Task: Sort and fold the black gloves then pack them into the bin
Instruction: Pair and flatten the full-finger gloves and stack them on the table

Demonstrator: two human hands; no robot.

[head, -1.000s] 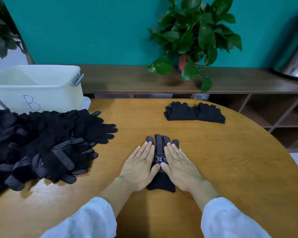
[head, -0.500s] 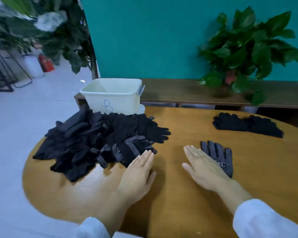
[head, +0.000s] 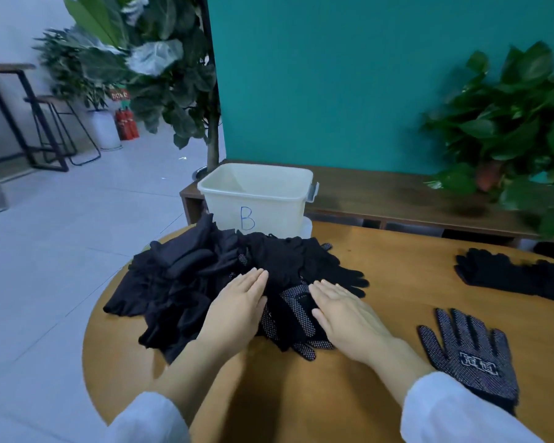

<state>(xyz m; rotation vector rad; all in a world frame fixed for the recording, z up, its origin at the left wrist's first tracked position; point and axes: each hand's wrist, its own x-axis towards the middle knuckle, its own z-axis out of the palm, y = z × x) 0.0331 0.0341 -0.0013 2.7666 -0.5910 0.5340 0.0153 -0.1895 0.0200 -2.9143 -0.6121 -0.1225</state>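
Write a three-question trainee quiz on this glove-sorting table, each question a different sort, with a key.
1. True or false: the left hand and right hand both lie flat on the glove pile.
2. What letter is on the bin?
3. The dotted glove lying alone is: A) in the bin B) on the table, right of the right hand C) under the pile.

Key: 1 true; 2 B; 3 B.

Black gloves (head: 224,282), white-dotted glove (head: 470,353), cream bin (head: 269,199), teal wall (head: 333,75).
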